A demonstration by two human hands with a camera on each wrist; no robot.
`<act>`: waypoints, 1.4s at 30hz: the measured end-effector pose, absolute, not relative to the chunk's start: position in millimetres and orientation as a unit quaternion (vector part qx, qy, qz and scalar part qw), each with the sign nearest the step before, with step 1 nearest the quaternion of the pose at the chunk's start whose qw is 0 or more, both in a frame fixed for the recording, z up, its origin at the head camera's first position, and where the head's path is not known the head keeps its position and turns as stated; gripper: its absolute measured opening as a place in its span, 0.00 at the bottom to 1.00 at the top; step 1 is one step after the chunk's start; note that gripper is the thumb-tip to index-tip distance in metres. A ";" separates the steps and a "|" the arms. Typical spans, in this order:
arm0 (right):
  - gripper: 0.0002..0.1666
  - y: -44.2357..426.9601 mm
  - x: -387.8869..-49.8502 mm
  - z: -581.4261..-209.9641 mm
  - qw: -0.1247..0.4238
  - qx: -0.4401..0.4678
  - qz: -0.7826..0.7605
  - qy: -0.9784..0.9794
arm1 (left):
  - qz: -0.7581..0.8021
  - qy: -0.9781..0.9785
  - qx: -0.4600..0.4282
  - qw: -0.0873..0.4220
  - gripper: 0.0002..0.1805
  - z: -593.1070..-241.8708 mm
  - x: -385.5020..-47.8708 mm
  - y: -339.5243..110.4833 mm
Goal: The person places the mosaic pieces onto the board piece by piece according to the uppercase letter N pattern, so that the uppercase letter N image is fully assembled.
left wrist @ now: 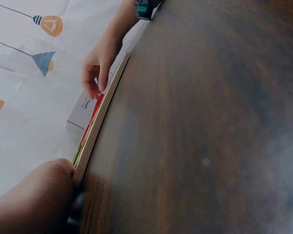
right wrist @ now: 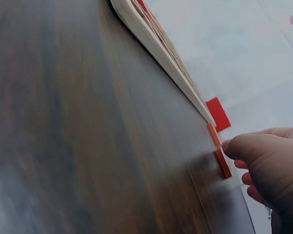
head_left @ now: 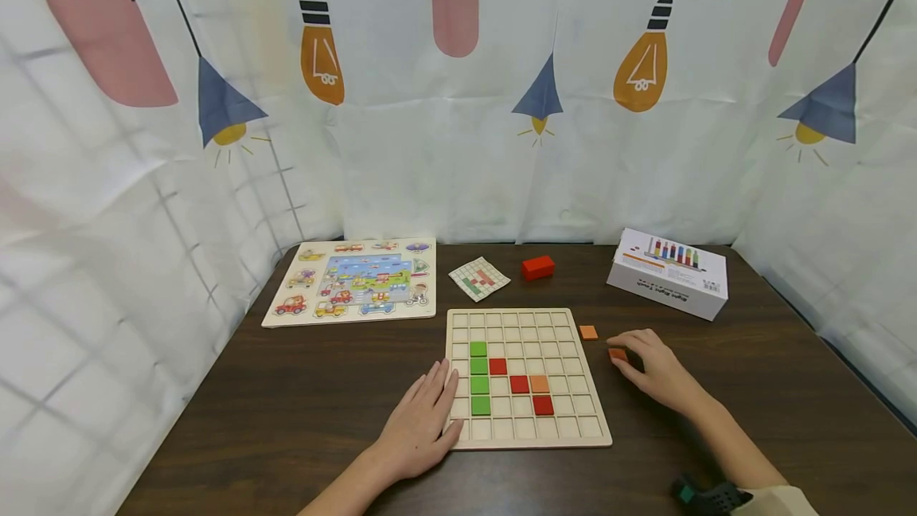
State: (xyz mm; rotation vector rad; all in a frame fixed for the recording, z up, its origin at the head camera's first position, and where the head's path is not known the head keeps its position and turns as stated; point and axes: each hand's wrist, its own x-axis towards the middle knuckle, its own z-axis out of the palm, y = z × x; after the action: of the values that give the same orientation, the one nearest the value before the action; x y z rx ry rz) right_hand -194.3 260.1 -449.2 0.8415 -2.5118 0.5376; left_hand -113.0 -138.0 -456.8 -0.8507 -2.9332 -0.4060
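Note:
A wooden grid board (head_left: 519, 434) lies on the table. It holds a column of several green tiles (head_left: 479, 366), three red tiles (head_left: 543, 405) in a diagonal, and one orange tile (head_left: 539, 384). My left hand (head_left: 419, 424) rests along the board's left edge, its fingers fairly straight. Right of the board, my right hand (head_left: 655, 369) hovers with thumb and index finger spread about a loose orange tile (head_left: 617, 354). That tile lies flat on the table in the right wrist view, the thumb just by it. Another orange tile (head_left: 588, 332) lies beside the board's right edge.
Behind the board lie a small pattern card (head_left: 480, 279) and a red block (head_left: 538, 267). A vehicle picture puzzle (head_left: 279, 317) is at the back left. A white printed box (head_left: 666, 273) stands at the back right, before a patterned curtain (head_left: 458, 158).

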 end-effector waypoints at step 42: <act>0.16 262.2 -193.5 -451.0 0.206 0.298 0.196 -0.911 | -0.130 -0.952 -0.274 0.033 0.35 -457.7 -112.7 -138.4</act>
State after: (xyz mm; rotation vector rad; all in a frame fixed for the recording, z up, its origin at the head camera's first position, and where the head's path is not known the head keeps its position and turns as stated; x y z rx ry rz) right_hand -193.5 262.2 -451.0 0.8308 -2.5377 0.5469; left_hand -112.7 -138.4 -457.7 -0.8437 -2.9299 -0.4015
